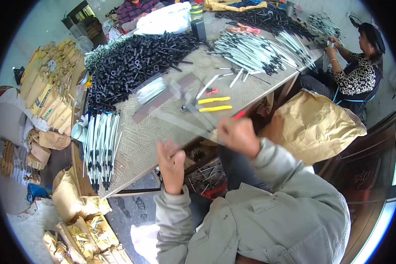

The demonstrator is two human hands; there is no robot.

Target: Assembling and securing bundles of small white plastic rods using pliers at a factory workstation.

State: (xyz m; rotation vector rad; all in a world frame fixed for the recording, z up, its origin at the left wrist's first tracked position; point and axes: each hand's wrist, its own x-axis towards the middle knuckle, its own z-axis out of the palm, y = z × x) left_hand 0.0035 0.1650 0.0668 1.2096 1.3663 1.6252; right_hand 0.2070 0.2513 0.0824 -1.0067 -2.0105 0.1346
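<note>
My left hand is raised at the table's front edge, its fingers apart and slightly blurred, with nothing plainly in them. To its right, my right hand is closed; a red tip sticks out by its fingers, but what it belongs to is unclear. Pale see-through streaks smeared by motion run from that hand across the table. Just beyond lie pliers with yellow handles and a small red piece. A flat brown bar lies beside a bundle of thin clear strips.
A big heap of black plastic parts covers the table's far left. White rods with black ends lie in a left stack and a right pile. Brown paper hangs at right. A co-worker sits at the right edge, another person at the back.
</note>
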